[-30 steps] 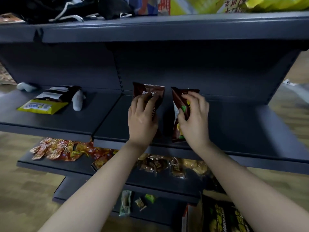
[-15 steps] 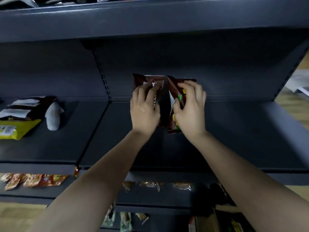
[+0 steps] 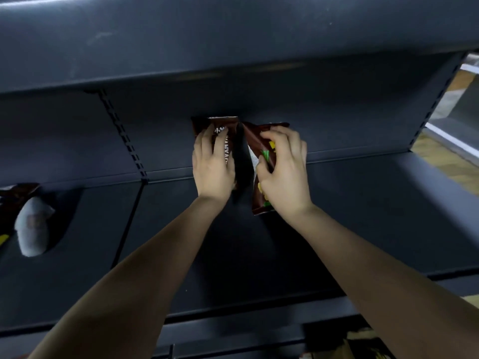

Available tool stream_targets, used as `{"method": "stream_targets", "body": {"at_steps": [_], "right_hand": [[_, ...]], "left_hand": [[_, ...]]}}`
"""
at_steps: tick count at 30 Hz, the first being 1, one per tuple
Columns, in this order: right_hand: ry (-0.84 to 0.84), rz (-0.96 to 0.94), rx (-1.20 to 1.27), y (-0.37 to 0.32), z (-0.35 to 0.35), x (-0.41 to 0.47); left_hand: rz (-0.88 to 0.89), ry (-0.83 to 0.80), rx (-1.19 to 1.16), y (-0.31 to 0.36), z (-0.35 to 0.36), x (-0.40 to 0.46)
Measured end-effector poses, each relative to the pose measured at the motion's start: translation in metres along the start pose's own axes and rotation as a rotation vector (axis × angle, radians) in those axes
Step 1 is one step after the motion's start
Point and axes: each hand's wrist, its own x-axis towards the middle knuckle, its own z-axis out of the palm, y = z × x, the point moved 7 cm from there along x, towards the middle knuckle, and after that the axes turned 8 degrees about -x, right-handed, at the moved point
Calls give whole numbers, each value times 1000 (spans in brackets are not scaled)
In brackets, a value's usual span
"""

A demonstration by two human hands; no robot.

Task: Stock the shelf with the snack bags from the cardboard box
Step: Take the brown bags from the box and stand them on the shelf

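Two brown snack bags stand upright side by side at the back of the dark metal shelf (image 3: 350, 216). My left hand (image 3: 212, 167) grips the left bag (image 3: 228, 130), whose front has white lettering. My right hand (image 3: 283, 172) grips the right bag (image 3: 255, 143), which has green and yellow print and tilts a little to the left. The two bags almost touch at the top. A corner of the cardboard box (image 3: 357, 343) shows at the bottom edge, below the shelf.
The upper shelf (image 3: 233, 40) hangs low over the bags. A perforated upright (image 3: 124, 141) divides the back panel. On the left section lie a white packet (image 3: 32, 226) and a dark bag (image 3: 15, 195). Wood floor (image 3: 440, 161) shows at the right.
Both hands have pushed the two bags further back on the shelf and closer together. The camera has moved in and down, so the lower shelves have dropped out of view.
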Motion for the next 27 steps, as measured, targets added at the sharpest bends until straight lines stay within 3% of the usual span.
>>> {"method": "stream_targets", "body": {"at_steps": [7, 14, 22, 27], "right_hand": [[13, 13, -32, 4, 3, 6], [16, 18, -21, 2, 16, 10], [5, 45, -8, -3, 34, 3], [32, 73, 39, -5, 37, -6]], "left_hand": [[28, 23, -26, -6, 11, 14], [19, -91, 15, -18, 27, 14], [-120, -237, 103, -21, 40, 3], [-127, -163, -132, -15, 25, 1]]}}
